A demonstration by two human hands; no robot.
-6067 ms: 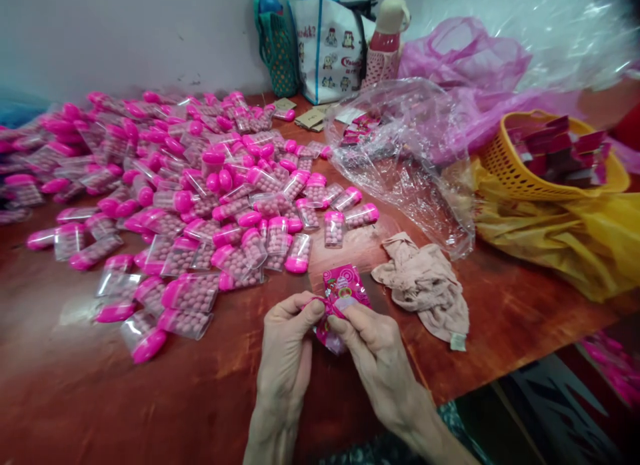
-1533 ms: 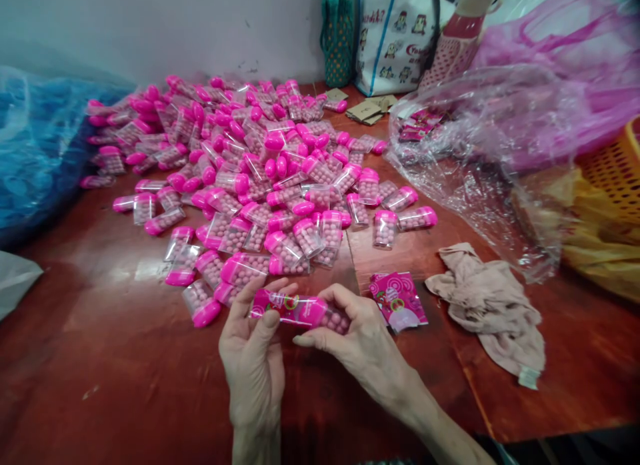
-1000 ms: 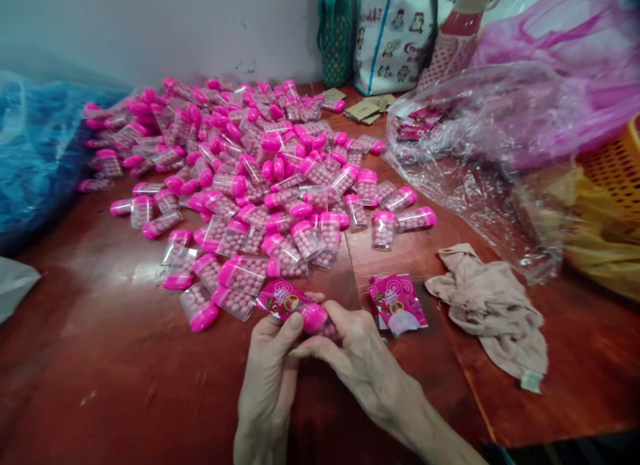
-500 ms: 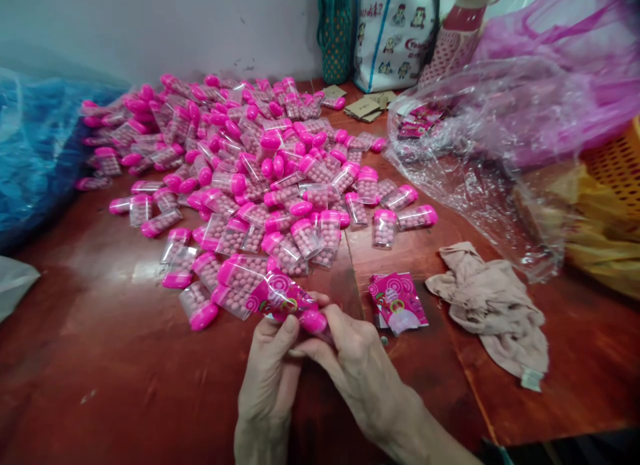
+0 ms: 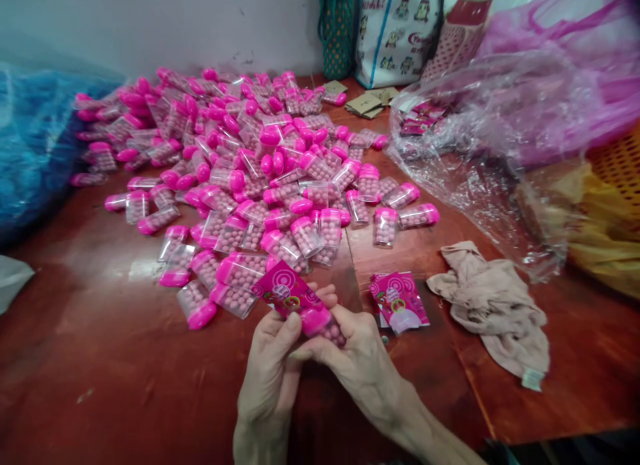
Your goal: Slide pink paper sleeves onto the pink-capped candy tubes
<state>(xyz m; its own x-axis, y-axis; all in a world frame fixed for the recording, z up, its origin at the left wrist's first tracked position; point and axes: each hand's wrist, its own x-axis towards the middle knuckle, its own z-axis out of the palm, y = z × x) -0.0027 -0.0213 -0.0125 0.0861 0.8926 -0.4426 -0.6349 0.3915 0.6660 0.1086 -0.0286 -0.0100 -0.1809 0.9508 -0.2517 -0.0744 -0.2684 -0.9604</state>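
Between my hands is a small clear candy box [image 5: 333, 333] with a pink cap and pinkish balls inside. My right hand [image 5: 367, 365] is closed around its lower end. A printed magenta sleeve [image 5: 287, 293] sits over or against the cap end, and my left hand [image 5: 273, 358] pinches it with the thumb on top. Just beyond lies a large heap of similar pink-capped candy boxes [image 5: 235, 178]. To the right of my hands is a small stack of the same magenta sleeves [image 5: 400, 301], flat on the table.
The reddish-brown table [image 5: 125, 385] carries a crumpled beige cloth [image 5: 495, 308] at right. Clear plastic wrap [image 5: 475, 158] spreads behind it, with more sleeves inside. A blue plastic bag [image 5: 35, 151] stands at left. Cardboard pieces [image 5: 365, 105] and a white printed bag [image 5: 397, 38] are at the back.
The magenta sleeve now lies flatter and straighter along the pink cap, with more of the candy box showing in my right hand. The view has shifted slightly.
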